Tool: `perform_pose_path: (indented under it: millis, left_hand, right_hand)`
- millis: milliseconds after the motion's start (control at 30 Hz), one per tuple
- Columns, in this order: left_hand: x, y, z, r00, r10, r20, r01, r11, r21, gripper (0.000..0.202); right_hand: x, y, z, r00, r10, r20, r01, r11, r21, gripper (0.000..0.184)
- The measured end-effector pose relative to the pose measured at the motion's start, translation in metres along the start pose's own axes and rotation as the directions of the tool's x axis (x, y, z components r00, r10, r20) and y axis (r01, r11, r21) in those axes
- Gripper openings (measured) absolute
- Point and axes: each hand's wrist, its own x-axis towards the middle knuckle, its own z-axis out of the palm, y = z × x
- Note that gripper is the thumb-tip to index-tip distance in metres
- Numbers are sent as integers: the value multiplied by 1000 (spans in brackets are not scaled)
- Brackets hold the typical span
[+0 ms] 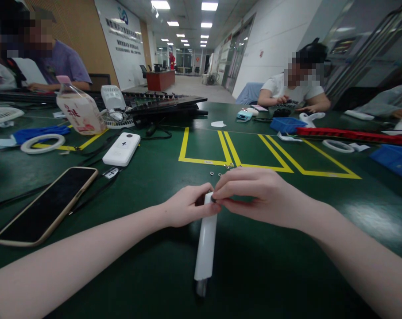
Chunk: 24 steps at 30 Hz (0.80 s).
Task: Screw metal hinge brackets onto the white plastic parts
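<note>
A long white tube-shaped part (206,246) lies over the green table, its far end raised into my hands. My left hand (187,208) is closed round that far end. My right hand (254,195) pinches a tiny dark piece against the tip of the tube; the piece is too small to name. A few small metal rings (222,167) lie on the table just beyond my hands, near the yellow tape lines (232,153).
A phone (48,204) lies face up at the left, with a white power bank (121,148), cables, a tape roll (43,143) and a drink carton (79,110) behind it. Blue bins (395,160) and a red tray (353,135) sit at the right. Other people work at the far side.
</note>
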Motion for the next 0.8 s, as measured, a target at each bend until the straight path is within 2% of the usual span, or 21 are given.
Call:
perform_pose_path:
  millis: [333,433,533,600,667,700,733,800]
  left_hand:
    - [-1,4,-2,1000,-18,3,18,1000,18,32]
    - [-1,8,-3,999,-38,9,37,999,29,30]
    - [-2,10,-4,998,-55,21,55,998,28,31]
    - [-2,10,-4,998,-56,23,55,998,23,32]
    - [-2,10,-3,998,-52,24,51,999,18,34]
    - [-2,9,-3,998,-51,27,50,999,16,35]
    - [-2,9,-3,998,-50,28,50,999,15,35]
    - [-3,9,-3,998,-50,28,49,999,16,36]
  right_hand:
    - [0,1,-5,994,109,1,-109,991,72,11]
    - [-2,7,-18,986,151,-70,-152,988,-7,15]
    - [-10,28,-35,957,275,-93,-288,940,-180,21]
    - [-20,50,-42,897,440,-51,-432,845,-316,21]
    - [-31,75,-44,773,633,39,-564,715,-413,25]
    - [-35,87,-43,712,699,67,-609,662,-437,30]
    - [-39,96,-40,671,735,99,-634,637,-438,37]
    - [-43,109,-31,656,741,145,-645,650,-402,47]
